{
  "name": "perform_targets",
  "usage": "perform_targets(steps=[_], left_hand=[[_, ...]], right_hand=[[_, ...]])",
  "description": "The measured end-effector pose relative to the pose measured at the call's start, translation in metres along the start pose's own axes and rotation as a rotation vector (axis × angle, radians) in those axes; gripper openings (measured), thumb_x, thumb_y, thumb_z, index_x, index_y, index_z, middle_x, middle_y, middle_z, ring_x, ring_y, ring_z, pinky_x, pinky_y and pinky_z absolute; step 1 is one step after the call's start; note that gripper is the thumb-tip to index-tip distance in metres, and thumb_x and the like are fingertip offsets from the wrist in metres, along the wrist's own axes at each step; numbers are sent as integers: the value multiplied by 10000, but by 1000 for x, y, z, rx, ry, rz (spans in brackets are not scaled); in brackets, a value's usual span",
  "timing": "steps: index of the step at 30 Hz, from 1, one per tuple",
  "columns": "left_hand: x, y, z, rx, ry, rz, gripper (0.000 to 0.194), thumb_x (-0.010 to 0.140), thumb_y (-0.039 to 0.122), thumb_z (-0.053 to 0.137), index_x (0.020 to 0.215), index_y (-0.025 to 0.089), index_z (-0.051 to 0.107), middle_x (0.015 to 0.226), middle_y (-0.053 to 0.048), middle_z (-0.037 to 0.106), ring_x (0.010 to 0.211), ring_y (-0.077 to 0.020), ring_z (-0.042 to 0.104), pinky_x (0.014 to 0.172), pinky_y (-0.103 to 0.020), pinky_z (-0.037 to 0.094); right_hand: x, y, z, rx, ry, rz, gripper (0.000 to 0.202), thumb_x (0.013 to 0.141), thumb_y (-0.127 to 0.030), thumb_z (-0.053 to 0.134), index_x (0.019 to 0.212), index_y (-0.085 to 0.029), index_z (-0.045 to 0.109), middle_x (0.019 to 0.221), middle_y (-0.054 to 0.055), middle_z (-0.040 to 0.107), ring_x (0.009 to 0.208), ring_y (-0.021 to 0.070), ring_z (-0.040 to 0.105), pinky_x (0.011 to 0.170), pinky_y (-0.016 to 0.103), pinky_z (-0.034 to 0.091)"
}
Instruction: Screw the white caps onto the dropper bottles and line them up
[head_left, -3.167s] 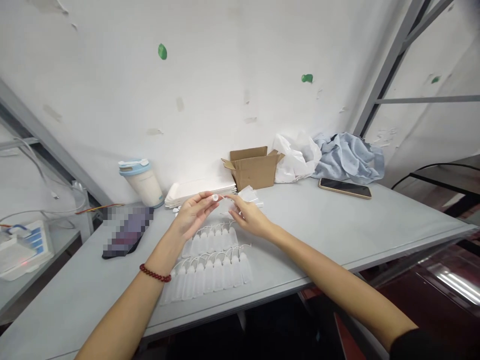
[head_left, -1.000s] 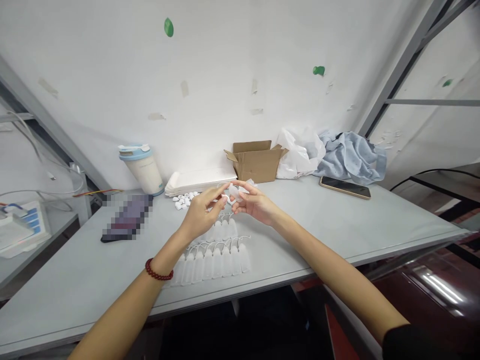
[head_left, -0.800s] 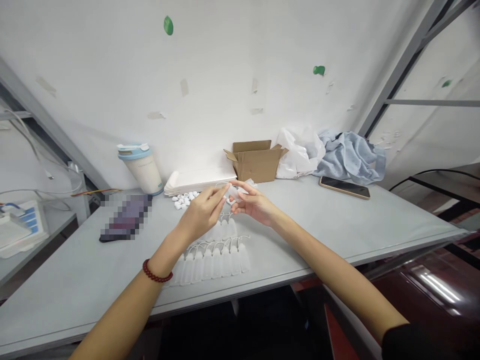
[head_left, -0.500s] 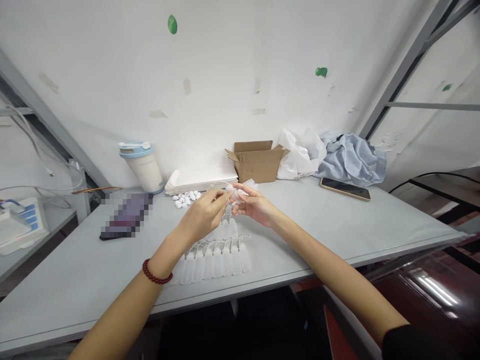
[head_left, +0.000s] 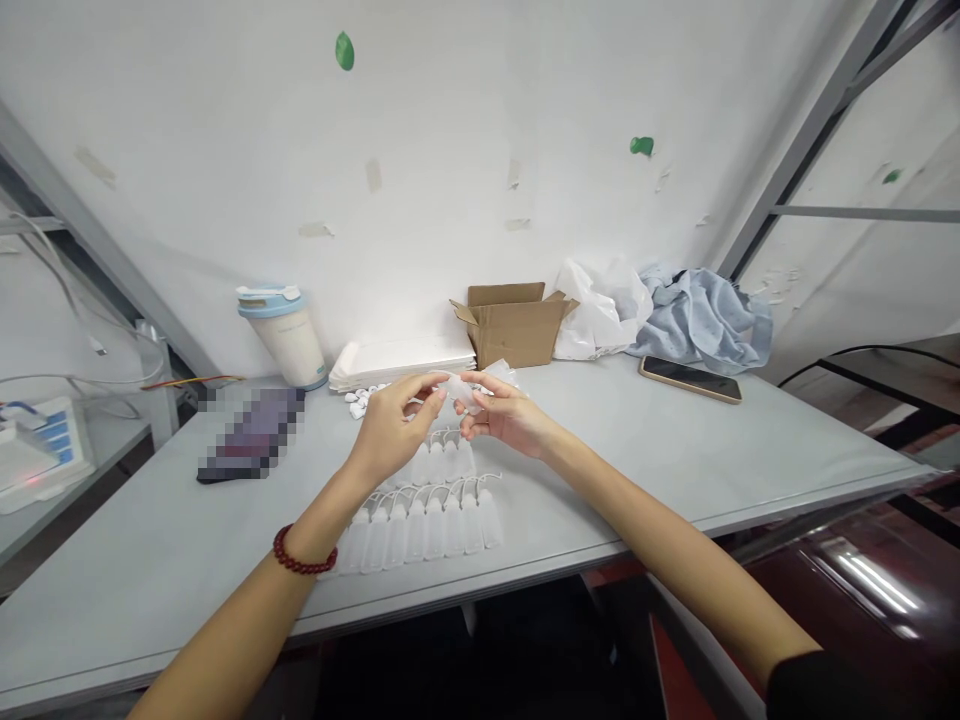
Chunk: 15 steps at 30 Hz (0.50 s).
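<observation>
Between my two hands is a small translucent white piece [head_left: 466, 395]. My right hand [head_left: 508, 412] pinches it between thumb and fingers. My left hand [head_left: 395, 418], with a dark red bead bracelet on the wrist, is curled at its left side, thumb and fingertips close to the piece; whether they grip anything is too small to tell. Below the hands, translucent flat tubes with white string loops [head_left: 435, 528] lie side by side in a row, with a shorter row [head_left: 442, 462] behind. Small white pieces [head_left: 358, 402] lie partly hidden behind my left hand.
Along the wall stand a cup [head_left: 285, 340], a white stack [head_left: 405, 360], an open cardboard box [head_left: 517, 328], a white plastic bag [head_left: 600, 310] and blue cloth [head_left: 701, 315]. A phone [head_left: 690, 380] lies at right, a blurred dark item [head_left: 255, 435] at left.
My left hand has shifted slightly left and its fingers have spread a little from their tight pinch. My right hand stays almost in place, with the translucent piece now more visible.
</observation>
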<state>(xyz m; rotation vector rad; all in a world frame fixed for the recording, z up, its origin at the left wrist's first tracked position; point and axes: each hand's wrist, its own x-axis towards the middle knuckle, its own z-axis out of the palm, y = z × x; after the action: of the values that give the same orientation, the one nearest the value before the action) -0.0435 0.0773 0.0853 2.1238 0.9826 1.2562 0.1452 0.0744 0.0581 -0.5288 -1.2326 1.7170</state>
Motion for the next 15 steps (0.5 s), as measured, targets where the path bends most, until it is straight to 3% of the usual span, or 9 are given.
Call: perform_targets(steps=[4,8,15], left_hand=[[4,-2,-3,-118,-5,-155,239,826,310,578,955,168,720,735,-22,681,632,-157,606,648,-275,484],[7,-3,-5,-146,-1,-169,218,814,278,559,879,162,732,655,0,650,605,-146,586,639,-273,470],[7,-1,-6,-178,-57,-222,237,795,378,632,843,167,728,595,7,597,563,-138,555,562,-254,426]], right_hand=[[-1,-1,1,-19,-27,15,360,810,-337,668,1115,-230,509,822,-7,642,653,141,663,662,292,497],[-1,-1,2,-26,-50,32,371,807,-353,671,1115,-219,514,821,-2,647,641,140,660,659,290,493],[-1,1,4,-51,-33,38,367,791,-369,681,1082,-198,536,809,2,656,619,133,641,641,294,491]])
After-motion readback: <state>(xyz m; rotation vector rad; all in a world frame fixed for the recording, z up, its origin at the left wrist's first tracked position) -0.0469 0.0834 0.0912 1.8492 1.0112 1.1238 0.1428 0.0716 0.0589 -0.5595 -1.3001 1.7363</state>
